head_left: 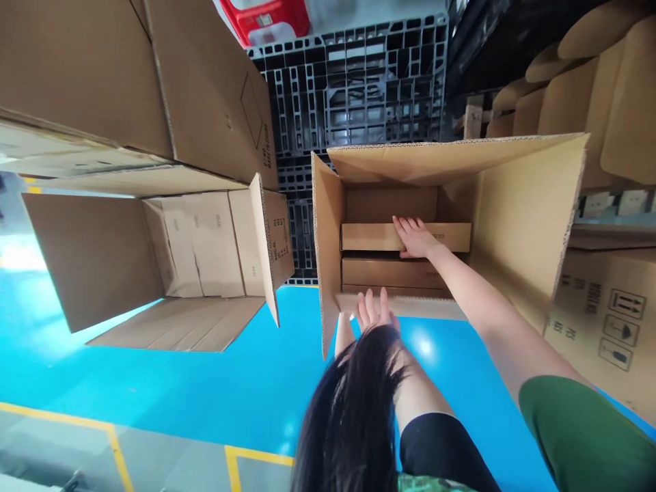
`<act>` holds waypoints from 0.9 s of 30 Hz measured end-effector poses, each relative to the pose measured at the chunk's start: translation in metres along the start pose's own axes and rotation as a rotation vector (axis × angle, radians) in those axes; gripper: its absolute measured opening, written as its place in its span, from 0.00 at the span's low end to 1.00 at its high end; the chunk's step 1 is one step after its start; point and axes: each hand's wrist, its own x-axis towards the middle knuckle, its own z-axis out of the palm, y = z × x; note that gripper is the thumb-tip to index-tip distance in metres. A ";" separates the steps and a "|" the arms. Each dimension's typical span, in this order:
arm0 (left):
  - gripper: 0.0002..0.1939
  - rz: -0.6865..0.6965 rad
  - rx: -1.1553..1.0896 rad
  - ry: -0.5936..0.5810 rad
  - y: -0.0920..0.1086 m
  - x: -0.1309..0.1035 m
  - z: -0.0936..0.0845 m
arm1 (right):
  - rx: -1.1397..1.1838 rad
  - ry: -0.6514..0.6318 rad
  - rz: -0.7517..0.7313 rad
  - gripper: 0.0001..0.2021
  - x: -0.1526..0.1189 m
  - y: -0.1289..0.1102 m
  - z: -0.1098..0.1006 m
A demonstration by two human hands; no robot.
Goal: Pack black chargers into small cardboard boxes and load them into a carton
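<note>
In front of me stands an open cardboard carton [527,232] with flat cardboard boxes inside. My right hand [414,237] reaches into it and lies with extended fingers on the farther flat box [366,237]. A second flat box [389,272] sits on the near side, a dark gap between the two. At the carton's near edge is my left hand [375,309], fingers apart and pointing up, touching or close to the near flap [425,305]. Dark hair [353,410] hides part of the left hand and its wrist. No object shows in either hand.
Another open carton [102,253] with packed boxes [205,239] is on the left, below a large closed carton [215,82]. Black plastic pallets [353,89] lie behind. Printed cartons [605,321] and stacked brown cardboard pieces [574,102] stand at right. The floor [205,383] is blue.
</note>
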 end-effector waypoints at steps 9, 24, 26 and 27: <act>0.42 0.111 -0.202 -0.020 -0.013 0.086 0.007 | -0.003 -0.281 0.191 0.49 0.017 -0.011 -0.031; 0.20 -0.464 -1.479 -0.031 0.001 0.080 0.032 | -0.099 -0.036 0.273 0.44 -0.074 -0.023 -0.225; 0.19 -0.547 -1.698 -0.129 0.021 0.086 0.016 | -0.073 0.014 0.318 0.46 -0.097 -0.030 -0.267; 0.22 -0.557 -1.792 -0.193 0.032 0.089 0.008 | -0.050 0.035 0.351 0.46 -0.109 -0.035 -0.287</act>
